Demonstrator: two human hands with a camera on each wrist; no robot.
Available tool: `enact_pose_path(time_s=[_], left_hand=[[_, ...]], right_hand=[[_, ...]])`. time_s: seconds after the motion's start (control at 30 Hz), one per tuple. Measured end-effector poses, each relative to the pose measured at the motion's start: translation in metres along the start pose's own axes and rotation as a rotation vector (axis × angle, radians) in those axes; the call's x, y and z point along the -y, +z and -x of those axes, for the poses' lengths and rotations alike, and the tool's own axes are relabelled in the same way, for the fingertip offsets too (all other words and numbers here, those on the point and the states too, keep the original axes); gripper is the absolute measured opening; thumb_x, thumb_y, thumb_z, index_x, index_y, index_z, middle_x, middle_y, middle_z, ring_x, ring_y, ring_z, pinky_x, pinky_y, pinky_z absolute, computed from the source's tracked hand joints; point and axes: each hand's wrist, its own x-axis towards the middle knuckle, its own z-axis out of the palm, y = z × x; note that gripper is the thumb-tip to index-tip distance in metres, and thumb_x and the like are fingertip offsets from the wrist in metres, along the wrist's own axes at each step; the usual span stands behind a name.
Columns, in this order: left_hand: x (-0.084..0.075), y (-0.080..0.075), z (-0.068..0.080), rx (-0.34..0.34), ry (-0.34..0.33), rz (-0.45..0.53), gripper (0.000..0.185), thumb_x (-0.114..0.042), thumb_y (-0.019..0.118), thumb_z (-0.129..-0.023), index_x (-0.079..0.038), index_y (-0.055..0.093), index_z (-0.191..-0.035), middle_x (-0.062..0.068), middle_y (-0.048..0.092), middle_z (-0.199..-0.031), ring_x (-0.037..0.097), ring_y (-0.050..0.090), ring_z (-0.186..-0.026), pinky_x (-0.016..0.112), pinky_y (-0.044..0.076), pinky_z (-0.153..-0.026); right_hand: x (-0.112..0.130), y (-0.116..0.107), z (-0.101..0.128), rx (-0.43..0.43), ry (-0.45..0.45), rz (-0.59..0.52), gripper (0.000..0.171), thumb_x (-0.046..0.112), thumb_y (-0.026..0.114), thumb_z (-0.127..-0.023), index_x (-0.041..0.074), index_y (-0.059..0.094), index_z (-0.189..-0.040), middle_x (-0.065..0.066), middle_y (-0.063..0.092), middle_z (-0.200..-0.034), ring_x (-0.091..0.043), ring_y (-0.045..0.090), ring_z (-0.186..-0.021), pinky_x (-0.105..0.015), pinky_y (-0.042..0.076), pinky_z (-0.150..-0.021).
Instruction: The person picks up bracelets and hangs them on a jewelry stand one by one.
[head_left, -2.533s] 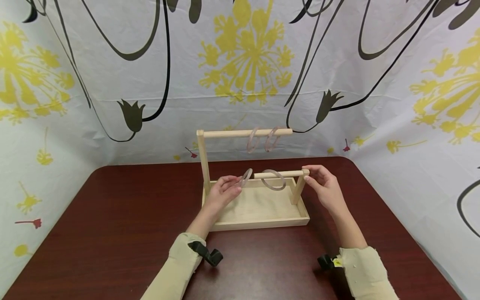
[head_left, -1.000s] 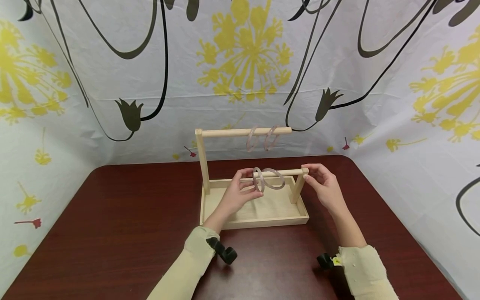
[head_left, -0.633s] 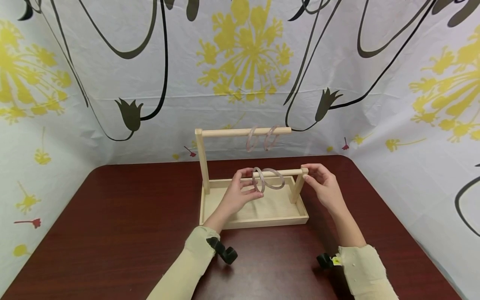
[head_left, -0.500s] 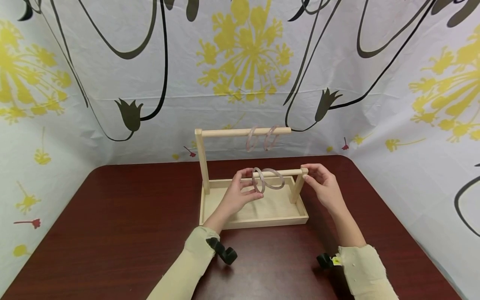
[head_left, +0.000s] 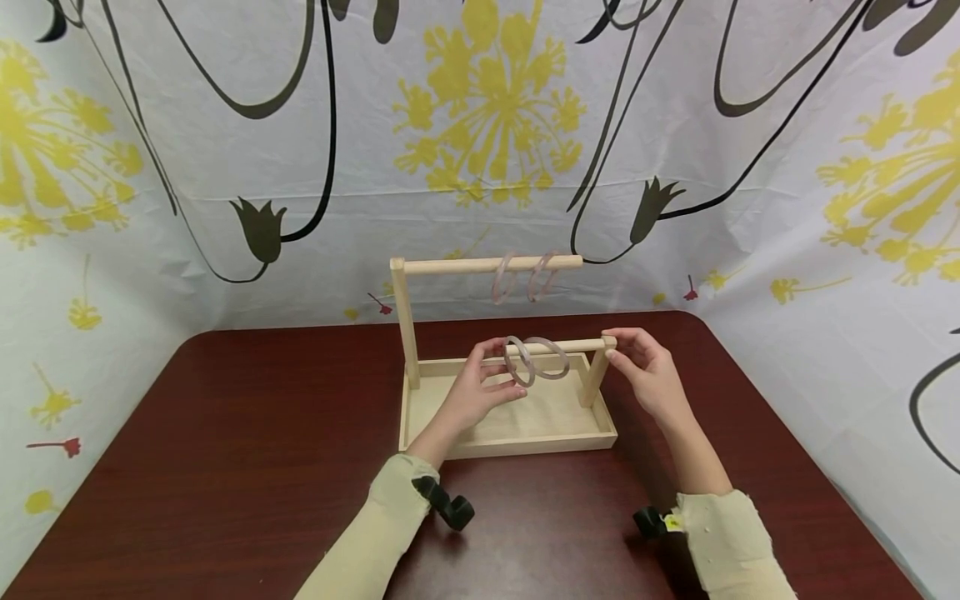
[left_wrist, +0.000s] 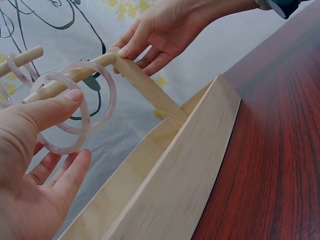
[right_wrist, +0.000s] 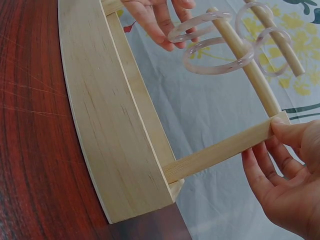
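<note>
A wooden bangle stand (head_left: 517, 447) has a tray base and two bars. On its lower bar (head_left: 581, 345) hang two pale translucent bangles. The outer bangle (head_left: 519, 361) hangs at the bar's free end, tilted; the other bangle (head_left: 555, 373) is further in. My left hand (head_left: 476, 392) is beside the outer bangle, thumb and fingers spread around its edge without a grip. In the left wrist view the thumb (left_wrist: 65, 102) overlaps the bangle's near side and fingertips lie below it. My right hand (head_left: 651, 375) pinches the top of the short post (right_wrist: 225, 150).
Two more pinkish bangles (head_left: 504, 279) hang on the taller rear bar (head_left: 450, 266). The stand sits on a dark red-brown table (head_left: 262, 417), with a patterned cloth (head_left: 360, 167) behind it. Both wrists carry black straps.
My left hand has brought the outer bangle rightward onto the lower bar's end and let it go; the bangle now tilts on the bar. My right hand has stayed on the post.
</note>
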Motion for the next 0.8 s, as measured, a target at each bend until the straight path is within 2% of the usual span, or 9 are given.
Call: enact_pose_path(time_s=[0.8], left_hand=[[0.001,-0.011,0.007,-0.009,-0.001,-0.040,0.072,0.000,0.072,-0.088,-0.006,0.034,-0.149,0.019,0.043,-0.146,0.039,0.053,-0.132,0.041,0.054,-0.101]], right_hand=[[-0.002,0.000,0.000,-0.009,0.001,-0.001,0.029,0.001,0.060,-0.097,-0.010,0.057,-0.123,0.022,0.064,-0.101,0.005,0.060,-0.093,-0.009,0.050,-0.081]])
